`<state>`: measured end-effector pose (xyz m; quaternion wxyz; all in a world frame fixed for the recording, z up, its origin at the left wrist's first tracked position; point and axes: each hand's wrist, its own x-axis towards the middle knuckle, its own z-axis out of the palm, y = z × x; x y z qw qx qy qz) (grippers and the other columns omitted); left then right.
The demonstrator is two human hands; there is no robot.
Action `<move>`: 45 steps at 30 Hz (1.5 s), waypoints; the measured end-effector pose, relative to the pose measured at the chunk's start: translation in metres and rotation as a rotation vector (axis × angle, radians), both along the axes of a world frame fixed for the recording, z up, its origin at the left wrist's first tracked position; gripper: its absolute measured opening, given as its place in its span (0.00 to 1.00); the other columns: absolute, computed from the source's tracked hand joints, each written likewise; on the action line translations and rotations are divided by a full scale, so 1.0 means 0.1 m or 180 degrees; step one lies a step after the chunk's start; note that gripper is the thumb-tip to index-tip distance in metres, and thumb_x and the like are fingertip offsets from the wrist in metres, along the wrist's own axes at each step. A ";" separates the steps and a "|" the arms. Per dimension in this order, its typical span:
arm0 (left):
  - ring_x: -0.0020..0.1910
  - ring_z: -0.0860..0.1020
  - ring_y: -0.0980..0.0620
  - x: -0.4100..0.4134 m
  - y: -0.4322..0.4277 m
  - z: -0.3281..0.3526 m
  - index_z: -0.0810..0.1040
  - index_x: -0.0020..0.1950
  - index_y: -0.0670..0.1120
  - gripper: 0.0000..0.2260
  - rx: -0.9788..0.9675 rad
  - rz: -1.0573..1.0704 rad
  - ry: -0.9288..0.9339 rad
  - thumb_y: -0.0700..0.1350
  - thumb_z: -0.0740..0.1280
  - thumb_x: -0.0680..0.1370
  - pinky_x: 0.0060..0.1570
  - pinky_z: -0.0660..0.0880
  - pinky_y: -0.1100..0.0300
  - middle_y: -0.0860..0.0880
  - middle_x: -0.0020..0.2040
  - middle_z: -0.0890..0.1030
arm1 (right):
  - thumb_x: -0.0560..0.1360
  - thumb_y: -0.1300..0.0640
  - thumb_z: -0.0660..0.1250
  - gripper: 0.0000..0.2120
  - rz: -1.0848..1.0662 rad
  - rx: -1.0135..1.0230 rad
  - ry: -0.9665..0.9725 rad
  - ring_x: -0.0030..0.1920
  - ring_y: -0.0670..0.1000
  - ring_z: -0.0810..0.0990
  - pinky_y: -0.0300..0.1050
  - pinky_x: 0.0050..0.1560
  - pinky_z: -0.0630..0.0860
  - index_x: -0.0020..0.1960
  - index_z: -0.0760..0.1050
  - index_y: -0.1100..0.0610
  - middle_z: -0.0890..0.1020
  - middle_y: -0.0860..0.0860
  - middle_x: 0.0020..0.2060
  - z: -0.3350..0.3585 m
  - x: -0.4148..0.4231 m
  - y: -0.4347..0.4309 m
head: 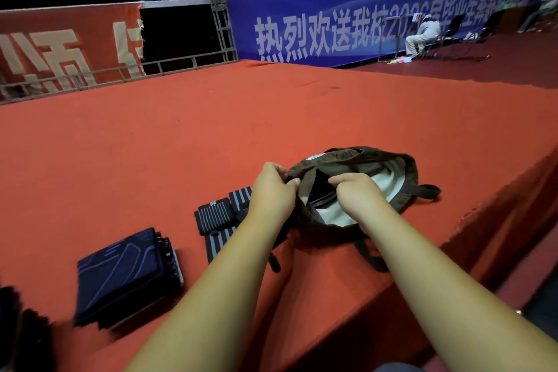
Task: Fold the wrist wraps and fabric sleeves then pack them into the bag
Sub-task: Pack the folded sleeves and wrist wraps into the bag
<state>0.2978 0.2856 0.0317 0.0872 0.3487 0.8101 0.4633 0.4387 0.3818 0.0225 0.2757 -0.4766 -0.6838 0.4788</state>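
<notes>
Holding the bag (401, 166) open is what I see both hands doing. The left hand (273, 190) has its fingers curled tight and pinches the bag's left rim between thumb and fingertips. The right hand (354, 195) is curled too. It grips the near rim, so the mouth gapes and the pale lining shows inside. The bag is dark brown and slumps on the red platform (211, 130) near its right edge. One strap trails out to the right and another hangs down the near side under the right forearm. Something dark sits inside the mouth, but I cannot tell what it is.

The wraps (214, 216) lie on the platform just left of the bag, black with pale stripes, in a small pile. The left forearm crosses part of them, so I cannot tell how many there are. The sleeves (120, 275) sit further left and nearer to me, well apart from the bag. They form a folded stack, navy with purple lines, with layered edges showing on its right side. Both lie outside the bag.

A blurred black shape (18, 329) fills the bottom-left corner, and I cannot make it out. Beyond the platform I see a red banner (69, 48) at left, a metal truss (219, 9), and a blue banner (332, 30) with white characters. Far off at right, a person (422, 35) in white sits hunched.
</notes>
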 end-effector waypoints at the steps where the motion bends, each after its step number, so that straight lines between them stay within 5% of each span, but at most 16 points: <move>1: 0.53 0.80 0.50 0.01 -0.10 -0.01 0.74 0.61 0.48 0.12 -0.0013 0.0011 -0.0018 0.48 0.73 0.82 0.44 0.71 0.58 0.51 0.57 0.81 | 0.76 0.67 0.58 0.25 0.0003 0.0011 0.0154 0.66 0.53 0.80 0.43 0.57 0.73 0.62 0.86 0.49 0.85 0.48 0.63 0.01 -0.01 -0.09; 4: 0.55 0.80 0.49 -0.01 -0.41 -0.03 0.75 0.62 0.48 0.11 -0.0083 0.0057 -0.0003 0.47 0.73 0.82 0.50 0.71 0.58 0.51 0.57 0.82 | 0.77 0.65 0.59 0.20 0.0086 0.0116 0.0453 0.54 0.51 0.84 0.42 0.49 0.77 0.57 0.86 0.50 0.88 0.49 0.54 0.08 -0.11 -0.42; 9: 0.54 0.80 0.50 -0.12 -1.02 0.01 0.80 0.61 0.48 0.09 -0.0028 0.0298 0.0036 0.41 0.67 0.81 0.50 0.72 0.57 0.52 0.55 0.82 | 0.75 0.53 0.63 0.14 0.0358 0.0236 0.0561 0.55 0.52 0.85 0.51 0.59 0.81 0.52 0.86 0.48 0.88 0.47 0.50 0.23 -0.37 -0.97; 12: 0.53 0.82 0.50 -0.21 -1.41 0.07 0.81 0.58 0.50 0.10 0.0220 0.0408 -0.0012 0.40 0.65 0.80 0.51 0.76 0.56 0.51 0.55 0.84 | 0.73 0.51 0.60 0.14 0.0706 0.0069 0.0606 0.50 0.51 0.87 0.56 0.57 0.84 0.46 0.85 0.48 0.88 0.46 0.46 0.23 -0.59 -1.26; 16: 0.63 0.77 0.46 -0.45 -1.90 0.08 0.81 0.60 0.48 0.13 0.0236 0.0807 0.0417 0.38 0.64 0.78 0.63 0.72 0.54 0.48 0.61 0.80 | 0.82 0.60 0.61 0.13 0.1036 -0.0258 0.0721 0.41 0.48 0.86 0.50 0.51 0.84 0.44 0.83 0.54 0.88 0.52 0.44 0.12 -0.96 -1.63; 20: 0.72 0.70 0.36 -0.70 -2.31 0.01 0.76 0.70 0.42 0.18 -0.0227 0.1490 0.0375 0.38 0.63 0.80 0.72 0.66 0.48 0.39 0.70 0.73 | 0.77 0.53 0.65 0.12 0.1395 -0.0411 0.0505 0.47 0.57 0.90 0.60 0.57 0.84 0.40 0.82 0.57 0.88 0.52 0.40 -0.10 -1.30 -1.95; 22: 0.73 0.68 0.32 -0.78 -2.45 -0.06 0.71 0.72 0.37 0.19 -0.0543 0.1720 0.0142 0.40 0.64 0.81 0.74 0.65 0.44 0.35 0.73 0.70 | 0.71 0.47 0.64 0.11 0.1576 -0.0155 0.0223 0.43 0.59 0.88 0.63 0.52 0.83 0.36 0.78 0.53 0.82 0.49 0.34 -0.20 -1.44 -2.08; 25: 0.72 0.70 0.30 -0.88 -2.63 -0.17 0.68 0.72 0.34 0.21 -0.0748 0.1881 -0.0249 0.43 0.64 0.82 0.73 0.67 0.43 0.32 0.73 0.70 | 0.78 0.43 0.65 0.20 0.1672 -0.0028 -0.0057 0.32 0.54 0.72 0.50 0.37 0.68 0.32 0.67 0.52 0.71 0.52 0.29 -0.22 -1.54 -2.36; 28: 0.70 0.73 0.30 -1.01 -2.74 -0.27 0.70 0.70 0.33 0.23 -0.0699 0.1973 -0.0451 0.46 0.67 0.81 0.69 0.73 0.44 0.32 0.69 0.73 | 0.79 0.32 0.63 0.27 0.1663 -0.0104 -0.0338 0.35 0.54 0.72 0.47 0.35 0.64 0.34 0.66 0.52 0.72 0.50 0.32 -0.33 -1.68 -2.46; 31: 0.59 0.82 0.34 -1.12 -2.82 -0.33 0.81 0.60 0.34 0.18 -0.0476 0.1727 -0.0870 0.48 0.67 0.80 0.55 0.78 0.49 0.34 0.56 0.83 | 0.76 0.28 0.64 0.30 0.1681 -0.0243 -0.0403 0.52 0.56 0.82 0.48 0.52 0.76 0.54 0.81 0.56 0.83 0.54 0.50 -0.42 -1.81 -2.45; 33: 0.51 0.83 0.39 -1.11 -2.86 -0.35 0.82 0.58 0.39 0.15 -0.0226 0.1656 -0.1312 0.49 0.68 0.80 0.45 0.75 0.53 0.40 0.52 0.85 | 0.77 0.31 0.67 0.32 0.1599 -0.0313 -0.0407 0.57 0.58 0.83 0.49 0.57 0.76 0.63 0.80 0.58 0.84 0.54 0.56 -0.43 -1.87 -2.43; 38: 0.43 0.81 0.44 -1.10 -2.88 -0.37 0.81 0.53 0.43 0.11 0.0274 0.1732 -0.1922 0.50 0.72 0.78 0.38 0.71 0.56 0.43 0.47 0.83 | 0.78 0.43 0.72 0.15 0.1570 -0.0478 -0.0260 0.47 0.53 0.81 0.47 0.44 0.72 0.47 0.77 0.55 0.83 0.52 0.47 -0.40 -1.92 -2.40; 45: 0.46 0.87 0.41 -1.09 -2.90 -0.34 0.86 0.56 0.45 0.18 0.0693 0.1377 -0.2360 0.54 0.76 0.71 0.44 0.78 0.51 0.42 0.49 0.89 | 0.70 0.47 0.74 0.17 0.1373 -0.1105 0.0253 0.46 0.55 0.82 0.49 0.45 0.74 0.53 0.78 0.56 0.84 0.54 0.47 -0.43 -1.89 -2.44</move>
